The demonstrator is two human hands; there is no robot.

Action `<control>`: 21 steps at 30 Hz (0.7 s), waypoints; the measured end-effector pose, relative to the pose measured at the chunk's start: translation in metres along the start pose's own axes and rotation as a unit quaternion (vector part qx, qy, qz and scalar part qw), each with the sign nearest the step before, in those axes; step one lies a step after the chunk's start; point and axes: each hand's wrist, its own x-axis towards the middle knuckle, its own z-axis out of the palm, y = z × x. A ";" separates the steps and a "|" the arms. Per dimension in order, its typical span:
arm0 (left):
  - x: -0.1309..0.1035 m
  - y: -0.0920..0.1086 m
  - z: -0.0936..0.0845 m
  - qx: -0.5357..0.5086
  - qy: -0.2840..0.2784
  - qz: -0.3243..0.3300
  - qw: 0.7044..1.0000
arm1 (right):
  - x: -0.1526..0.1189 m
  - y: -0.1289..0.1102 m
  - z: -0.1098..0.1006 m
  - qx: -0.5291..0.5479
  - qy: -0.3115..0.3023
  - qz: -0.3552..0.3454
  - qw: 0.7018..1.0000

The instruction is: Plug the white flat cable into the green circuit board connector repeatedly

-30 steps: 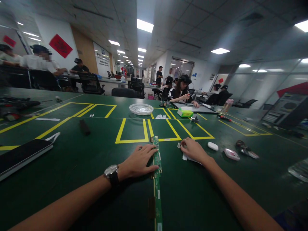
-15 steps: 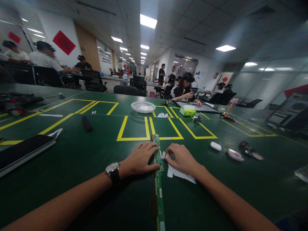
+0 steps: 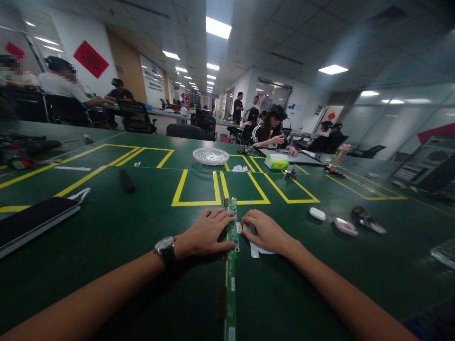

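A long, narrow green circuit board (image 3: pixel 231 274) lies on the green table, running from the near edge of the view toward the middle. My left hand (image 3: pixel 209 232), with a watch on its wrist, rests on the board's left side, fingers and thumb spread on it. To the right of the board, my right hand (image 3: pixel 265 232) pinches a flat white ribbon-like piece (image 3: pixel 261 249), most of it under the palm. The white end of this piece (image 3: pixel 239 228) touches the board's right edge between the two hands.
A white basket (image 3: pixel 211 157) and a green box (image 3: pixel 276 162) stand farther back. At the left lies a large dark device (image 3: pixel 39 220); at the right are a white case (image 3: pixel 317 214) and a pink item (image 3: pixel 345 227). A person (image 3: pixel 272 130) sits across the table.
My right hand has moved slightly left, bringing the white piece's end against the board. The board's near part has swung a little left. My left hand stays on the board.
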 end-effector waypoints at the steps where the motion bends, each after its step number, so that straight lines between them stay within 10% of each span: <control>1: 0.000 0.000 0.000 -0.001 -0.002 0.000 1.000 | 0.000 0.000 0.000 0.003 0.000 -0.003 1.000; 14: -0.001 0.002 -0.004 -0.033 -0.002 0.000 0.999 | 0.000 0.002 -0.004 0.012 -0.002 0.014 1.000; 21: 0.002 -0.004 0.002 -0.134 0.068 -0.057 0.987 | 0.004 -0.004 0.001 0.036 0.001 -0.107 0.994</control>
